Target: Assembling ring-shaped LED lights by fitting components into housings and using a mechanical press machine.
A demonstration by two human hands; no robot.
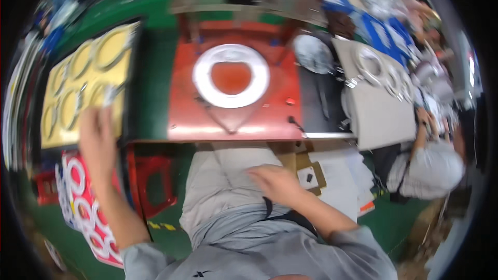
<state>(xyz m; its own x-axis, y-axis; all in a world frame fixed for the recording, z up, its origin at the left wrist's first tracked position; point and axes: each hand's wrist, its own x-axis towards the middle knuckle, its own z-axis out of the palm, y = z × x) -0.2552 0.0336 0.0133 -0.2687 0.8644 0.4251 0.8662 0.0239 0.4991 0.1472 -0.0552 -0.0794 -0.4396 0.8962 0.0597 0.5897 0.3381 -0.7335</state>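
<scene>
My left hand [98, 137] reaches over the near right part of a yellow tray [72, 85] with a black rim. Its fingers are stretched out and slightly apart, their tips next to a small whitish piece [109, 95] on one of the thin ring-shaped frames [68, 109] lying there. Blur hides whether the tips touch it. Above my lap, my right hand [277, 182] hangs with loosely extended fingers and nothing visible in it. A broad white ring [202, 76] lies flat on the red work surface [181, 119] ahead of me.
A clear plastic-wrapped bundle [313, 53] sits on a black surface right of the red one. Farther right, a grey board [381, 124] bears several silvery rings. White rings lie on a pink sheet [98, 246] below left, near a red stool [155, 176]. A co-worker [433, 168] sits at right.
</scene>
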